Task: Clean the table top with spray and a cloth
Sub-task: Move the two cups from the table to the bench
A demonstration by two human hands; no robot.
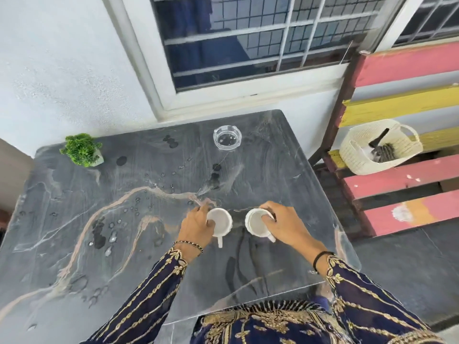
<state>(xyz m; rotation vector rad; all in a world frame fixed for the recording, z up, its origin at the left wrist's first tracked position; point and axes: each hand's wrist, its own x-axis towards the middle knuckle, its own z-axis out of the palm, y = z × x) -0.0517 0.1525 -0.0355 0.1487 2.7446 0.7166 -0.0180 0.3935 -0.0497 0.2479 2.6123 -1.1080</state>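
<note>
The cleaning looks barely begun, if begun at all: the dark marbled surface (74, 244) carries water drops and dark spots across its middle and left half, and no spray bottle or cloth shows anywhere on it (a dark-handled brush, perhaps, sits in the white basket (357, 157) on the painted bench past the right edge, though I cannot tell what it is). The left hand (196, 225) is closed over the rim of one white cup (222, 223) and the right hand (280, 225) over the rim of a second cup (255, 223), both near the middle of the near edge, so my guess is that the surface is being cleared first. A glass ashtray (227, 137) near the far edge and a small potted plant (82, 150) at the far left corner remain to be moved. The near left corner is bare, and the right edge gives onto open floor beside the bench.
</note>
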